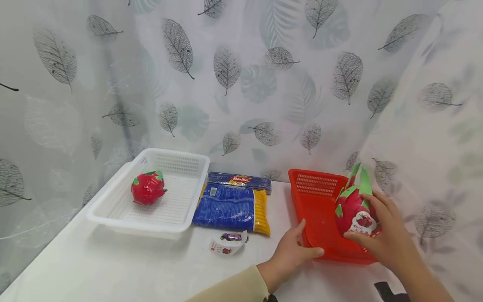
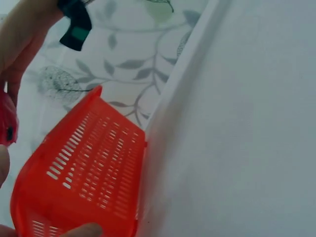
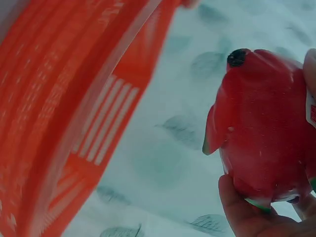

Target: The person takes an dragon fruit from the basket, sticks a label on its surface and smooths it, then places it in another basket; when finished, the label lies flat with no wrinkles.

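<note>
My right hand (image 1: 390,237) holds a dragon fruit (image 1: 344,212) over the right side of the red basket (image 1: 315,218). This fruit is pink-red with green leaf tips, and a white label shows on its side. In the right wrist view, the fingers (image 3: 237,207) and thumb hold the fruit (image 3: 264,123) from both sides, apart from the basket wall. My left hand (image 1: 286,253) grips the red basket at its near left corner. The left wrist view shows the slotted basket wall (image 2: 98,163) tilted, with a finger or thumb at its lower edge.
A white basket (image 1: 194,197) at the left holds another dragon fruit (image 1: 148,188). Between the baskets lie a blue and yellow bag (image 1: 226,207) and a Barilla spaghetti pack (image 1: 239,179). A purple-wrapped sweet (image 1: 231,237) and a curled white label (image 1: 226,248) lie in front.
</note>
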Tool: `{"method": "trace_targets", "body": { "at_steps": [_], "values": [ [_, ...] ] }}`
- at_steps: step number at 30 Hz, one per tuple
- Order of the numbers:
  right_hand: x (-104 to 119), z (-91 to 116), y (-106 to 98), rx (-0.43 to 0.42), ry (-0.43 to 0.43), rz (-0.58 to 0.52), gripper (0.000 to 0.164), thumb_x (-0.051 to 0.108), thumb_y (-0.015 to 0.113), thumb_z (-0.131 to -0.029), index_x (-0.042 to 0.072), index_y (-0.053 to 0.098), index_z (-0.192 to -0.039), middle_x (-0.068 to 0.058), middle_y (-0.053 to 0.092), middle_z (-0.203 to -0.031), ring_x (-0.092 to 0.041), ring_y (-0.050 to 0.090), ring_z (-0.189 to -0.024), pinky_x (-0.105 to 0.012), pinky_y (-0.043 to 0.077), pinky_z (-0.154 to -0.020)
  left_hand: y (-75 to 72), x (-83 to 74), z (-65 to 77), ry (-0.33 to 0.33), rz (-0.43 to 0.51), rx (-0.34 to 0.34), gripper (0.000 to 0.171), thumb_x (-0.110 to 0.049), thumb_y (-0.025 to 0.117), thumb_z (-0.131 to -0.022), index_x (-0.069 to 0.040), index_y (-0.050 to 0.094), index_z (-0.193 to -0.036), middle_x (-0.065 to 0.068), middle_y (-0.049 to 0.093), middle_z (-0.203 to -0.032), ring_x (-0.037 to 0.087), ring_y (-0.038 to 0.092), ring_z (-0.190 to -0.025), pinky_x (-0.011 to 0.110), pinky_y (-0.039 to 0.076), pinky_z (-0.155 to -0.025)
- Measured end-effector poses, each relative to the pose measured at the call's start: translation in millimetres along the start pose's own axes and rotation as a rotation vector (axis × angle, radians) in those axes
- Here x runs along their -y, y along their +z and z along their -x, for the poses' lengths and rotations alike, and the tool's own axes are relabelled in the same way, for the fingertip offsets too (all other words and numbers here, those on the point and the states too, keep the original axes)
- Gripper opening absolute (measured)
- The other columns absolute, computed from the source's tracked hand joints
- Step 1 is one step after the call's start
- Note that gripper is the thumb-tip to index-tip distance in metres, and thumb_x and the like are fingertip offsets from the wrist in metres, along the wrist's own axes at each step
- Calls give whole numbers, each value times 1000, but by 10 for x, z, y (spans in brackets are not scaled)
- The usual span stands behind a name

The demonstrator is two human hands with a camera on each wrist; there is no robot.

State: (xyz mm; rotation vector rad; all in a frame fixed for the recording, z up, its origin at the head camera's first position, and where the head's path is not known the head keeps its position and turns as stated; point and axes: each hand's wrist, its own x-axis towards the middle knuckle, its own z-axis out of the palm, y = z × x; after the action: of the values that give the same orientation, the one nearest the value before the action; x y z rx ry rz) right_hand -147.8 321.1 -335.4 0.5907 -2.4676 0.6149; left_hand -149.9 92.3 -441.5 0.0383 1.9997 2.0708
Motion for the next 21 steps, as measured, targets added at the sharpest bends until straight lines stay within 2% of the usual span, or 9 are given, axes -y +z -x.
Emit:
{"method": "trace_targets", "body": {
  "at_steps": [3, 7, 12, 21],
  "values": [
    [-169, -131, -36, 85, -24, 22, 106, 18, 104, -64, 3, 47, -152, -29, 41, -152, -45, 42, -127, -6, 48, -69, 20, 21, -19, 21, 8, -16, 88, -22, 93, -82, -29, 51, -159, -3, 53, -161, 28, 53, -146, 51, 56, -111],
    [-370, -273, -64, 226, -14, 31, 103, 27, 102, -68, 5, 48, -152, -27, 43, -150, -45, 48, -122, -22, 61, -67, 50, 27, -30, 34, 47, -32, 86, -16, 91, -84, -27, 51, -159, -2, 57, -157, 24, 60, -134, 48, 60, -106],
    [-566, -447, -44, 438, 82, 29, 103, 36, 98, -74, 7, 44, -156, -28, 39, -155, -45, 54, -122, -43, 68, -70, 78, 30, -33, 44, 76, -33, 85, -11, 89, -85, -23, 50, -160, -3, 64, -147, 17, 66, -117, 45, 63, -100],
    [-755, -633, 19, 648, 202, 8, 102, 37, 97, -74, 3, 44, -155, -30, 43, -148, -45, 56, -123, -42, 68, -73, 85, 4, -15, 41, 75, -34, 86, -14, 90, -85, -23, 50, -160, -4, 64, -147, 16, 66, -118, 45, 62, -101]
  ]
}}
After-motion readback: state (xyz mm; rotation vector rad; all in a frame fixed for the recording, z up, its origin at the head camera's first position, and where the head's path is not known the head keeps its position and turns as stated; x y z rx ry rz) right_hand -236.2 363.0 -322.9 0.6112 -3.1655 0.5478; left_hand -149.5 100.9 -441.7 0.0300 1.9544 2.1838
